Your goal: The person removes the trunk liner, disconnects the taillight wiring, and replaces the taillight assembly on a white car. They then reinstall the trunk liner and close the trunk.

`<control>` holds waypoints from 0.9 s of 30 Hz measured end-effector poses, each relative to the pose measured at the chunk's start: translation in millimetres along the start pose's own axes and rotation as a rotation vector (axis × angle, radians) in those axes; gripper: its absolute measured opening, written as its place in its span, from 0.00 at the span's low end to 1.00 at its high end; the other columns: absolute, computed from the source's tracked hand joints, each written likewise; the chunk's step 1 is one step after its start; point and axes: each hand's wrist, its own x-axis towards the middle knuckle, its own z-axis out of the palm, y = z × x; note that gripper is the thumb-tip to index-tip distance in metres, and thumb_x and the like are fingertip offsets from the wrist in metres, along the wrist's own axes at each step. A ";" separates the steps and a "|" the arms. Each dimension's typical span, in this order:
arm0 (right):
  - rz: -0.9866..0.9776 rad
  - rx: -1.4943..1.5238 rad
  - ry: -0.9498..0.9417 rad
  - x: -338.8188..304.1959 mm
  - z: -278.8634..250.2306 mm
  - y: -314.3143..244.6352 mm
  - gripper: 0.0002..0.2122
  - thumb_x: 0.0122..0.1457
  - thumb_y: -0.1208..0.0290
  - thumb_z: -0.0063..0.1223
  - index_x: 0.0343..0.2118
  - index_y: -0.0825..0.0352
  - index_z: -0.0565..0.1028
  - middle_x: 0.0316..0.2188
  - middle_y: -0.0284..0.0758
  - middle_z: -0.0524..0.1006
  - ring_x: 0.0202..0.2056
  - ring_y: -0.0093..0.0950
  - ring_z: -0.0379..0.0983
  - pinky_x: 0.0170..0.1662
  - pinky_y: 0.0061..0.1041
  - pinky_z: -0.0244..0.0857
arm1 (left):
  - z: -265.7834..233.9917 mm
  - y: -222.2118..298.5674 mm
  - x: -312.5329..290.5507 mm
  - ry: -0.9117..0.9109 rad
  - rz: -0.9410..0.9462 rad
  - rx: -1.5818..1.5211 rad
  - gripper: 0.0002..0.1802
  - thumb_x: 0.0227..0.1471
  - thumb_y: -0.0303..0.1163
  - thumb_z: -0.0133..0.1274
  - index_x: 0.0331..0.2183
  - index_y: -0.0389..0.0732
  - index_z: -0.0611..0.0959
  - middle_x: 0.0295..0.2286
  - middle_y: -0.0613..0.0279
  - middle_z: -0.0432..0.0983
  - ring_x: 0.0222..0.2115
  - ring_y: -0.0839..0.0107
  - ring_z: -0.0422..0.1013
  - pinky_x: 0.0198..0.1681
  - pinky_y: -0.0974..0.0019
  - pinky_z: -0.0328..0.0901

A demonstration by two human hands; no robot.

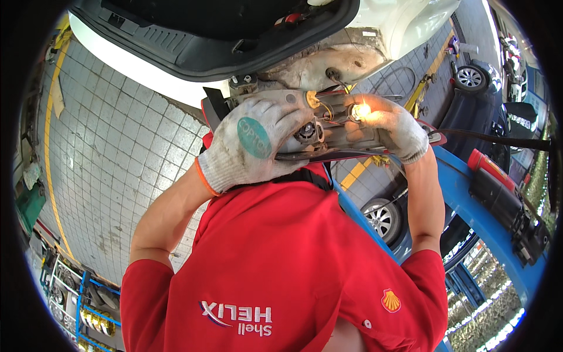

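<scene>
A car tail light [337, 138], its grey back turned up, is held in front of the white car's rear corner. My left hand [249, 138], in a whitish knit glove with a green oval patch, is closed around its left end. A black round socket [306, 132] shows beside those fingers. On the right, my gloved right hand [396, 126] has its fingers closed at a glowing bulb [360, 111] on the light's back. The glare hides part of the fingertips. A yellow connector [312, 100] with thin wires sits between the hands.
Ahead is the car's open trunk edge [205, 70] and its dirty bare body corner [334, 56]. A blue lift arm [454, 176] runs along the right, with a red and black lamp [498, 182] on it. A dark car [469, 117] stands farther right. Shelving [82, 305] is at lower left.
</scene>
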 end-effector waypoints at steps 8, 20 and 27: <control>0.054 0.095 -0.003 8.9 -6.5 4.5 0.23 0.65 0.73 0.62 0.62 0.74 0.76 0.42 0.39 0.85 0.40 0.29 0.85 0.48 0.30 0.80 | 1.7 0.6 -0.6 0.010 -0.011 -0.001 0.41 0.49 0.59 0.74 0.59 0.49 0.84 0.54 0.59 0.82 0.53 0.59 0.79 0.58 0.54 0.73; 0.036 -0.045 -0.033 5.5 19.3 7.4 0.21 0.74 0.63 0.60 0.61 0.74 0.77 0.49 0.35 0.82 0.47 0.23 0.80 0.50 0.25 0.79 | -2.2 3.1 3.1 -0.017 -0.006 -0.007 0.44 0.46 0.55 0.76 0.61 0.48 0.82 0.52 0.59 0.82 0.53 0.57 0.79 0.59 0.52 0.72; -0.049 -0.130 -0.057 -0.4 15.8 6.6 0.16 0.70 0.70 0.61 0.57 0.72 0.80 0.48 0.34 0.81 0.48 0.21 0.78 0.52 0.22 0.74 | -6.4 6.1 6.3 -0.081 -0.053 -0.036 0.45 0.44 0.52 0.78 0.62 0.46 0.82 0.54 0.57 0.81 0.55 0.54 0.78 0.60 0.50 0.71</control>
